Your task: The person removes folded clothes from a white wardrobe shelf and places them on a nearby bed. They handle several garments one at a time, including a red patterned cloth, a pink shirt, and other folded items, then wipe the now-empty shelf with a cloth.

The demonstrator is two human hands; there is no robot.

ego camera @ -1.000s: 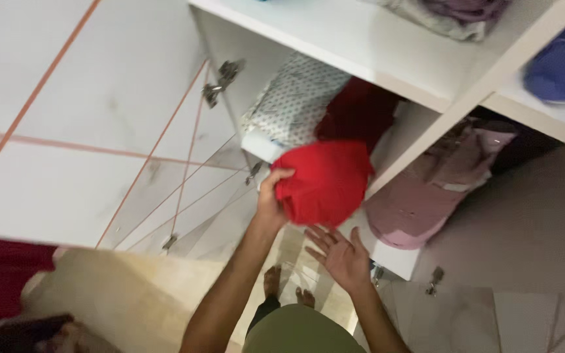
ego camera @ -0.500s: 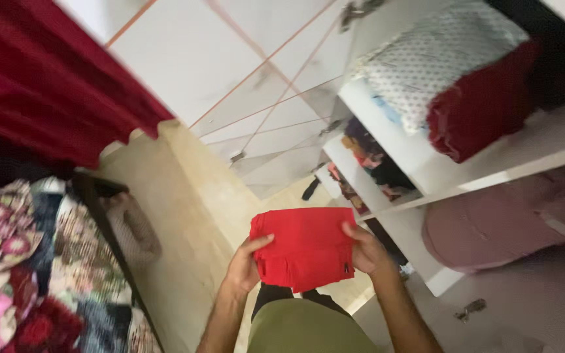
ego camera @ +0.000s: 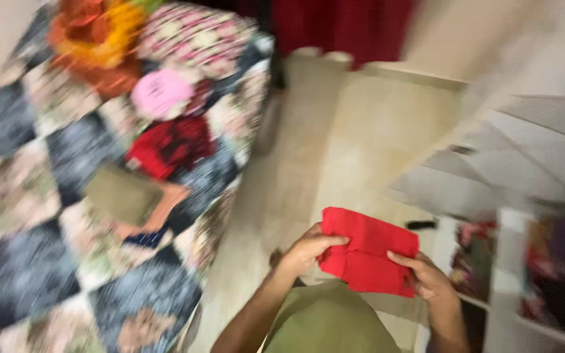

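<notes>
Head view, blurred by motion, runs from a bed point(ego camera: 47, 261) on the left to an open wardrobe on the right. A patchwork floral cover lies over the bed, and loose clothes sit on it: an orange and yellow bundle point(ego camera: 99, 39) near the top, a pink piece point(ego camera: 161, 93), a dark red one point(ego camera: 168, 145) and a flat olive piece point(ego camera: 122, 194) below them. Between the bed and the wardrobe is a bare pale floor point(ego camera: 354, 150), with a dark red curtain point(ego camera: 341, 26) at its far end.

Low in the middle, the left hand point(ego camera: 305, 252) pinches the left edge of a folded red garment point(ego camera: 369, 252), thumb on top. The right hand point(ego camera: 426, 274) grips the lower right edge in the same way. Both hands are closed on the cloth, which hangs in the air in front of the person's olive-clad body, well apart from the bed and near the wardrobe shelves point(ego camera: 492, 261).

To handle it well, I judge both pinches should stay near the corners, so the fold stays flat and square and does not sag open in the middle.
</notes>
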